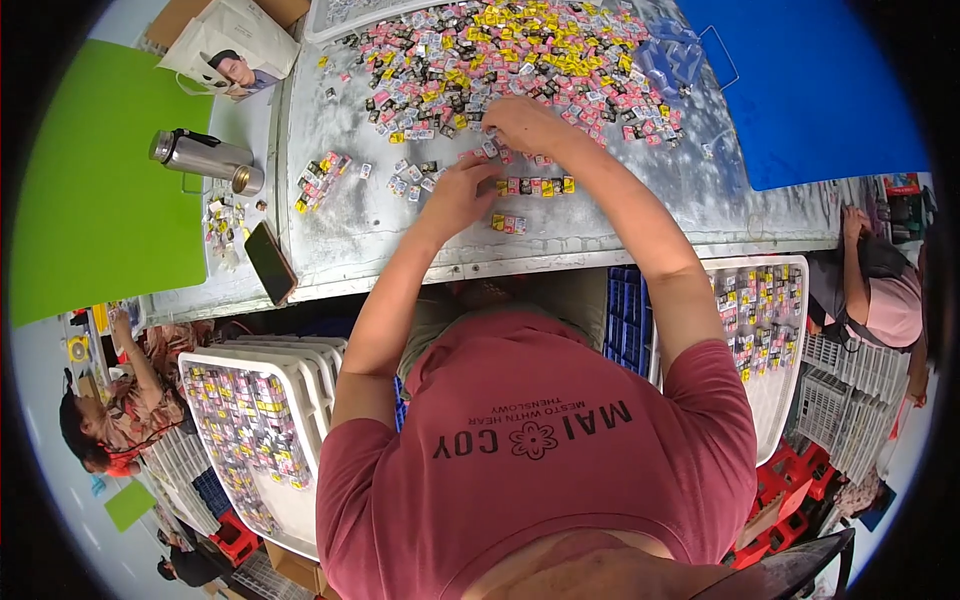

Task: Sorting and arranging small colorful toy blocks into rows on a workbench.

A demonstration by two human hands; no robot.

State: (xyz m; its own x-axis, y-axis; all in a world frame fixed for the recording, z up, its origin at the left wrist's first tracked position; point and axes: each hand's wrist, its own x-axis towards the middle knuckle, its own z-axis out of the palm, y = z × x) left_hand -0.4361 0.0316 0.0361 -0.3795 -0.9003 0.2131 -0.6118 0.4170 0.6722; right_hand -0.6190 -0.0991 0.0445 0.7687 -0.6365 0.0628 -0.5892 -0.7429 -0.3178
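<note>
Over the near edge of a loose pile of small pink, yellow, black and white boxes, my right hand is bent with its fingertips drawn together. Whatever they grip is hidden. Closer to me, my left hand has curled fingers beside the left end of a short row of small boxes; I cannot make out what is in them. A shorter set of joined boxes lies below that row. Loose white and black pieces are scattered left of my left hand, and a colourful cluster lies farther left.
On the left of the metal table are a steel flask, a phone and a printed bag. Blue and green boards flank it. Trays of boxes stand beside me; other people work at both sides.
</note>
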